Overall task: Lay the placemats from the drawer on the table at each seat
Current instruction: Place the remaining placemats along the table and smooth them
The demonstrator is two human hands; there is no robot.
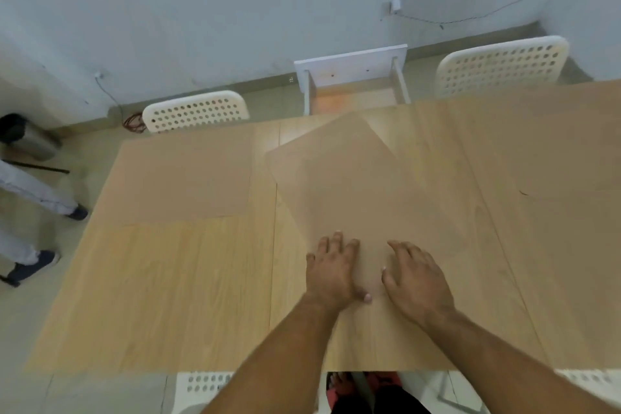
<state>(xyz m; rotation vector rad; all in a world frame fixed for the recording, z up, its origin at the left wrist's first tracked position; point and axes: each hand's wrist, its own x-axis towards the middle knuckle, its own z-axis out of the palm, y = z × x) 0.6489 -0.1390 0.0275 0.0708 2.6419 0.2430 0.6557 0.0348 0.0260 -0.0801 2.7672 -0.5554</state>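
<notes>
Now I am pressing my left hand (331,270) and right hand (415,281), both open and flat, on a skewed tan placemat (353,185) mid-table. Another placemat (188,178) is lying squared at ten o'clock; the remaining seats are probably waiting.

A plain tan placemat (346,185) lies flat mid-table, skewed with one corner pointing to eleven o'clock. A second tan placemat (188,178) lies square at nine o'clock of it; a third placemat (551,141) at three o'clock.
</notes>
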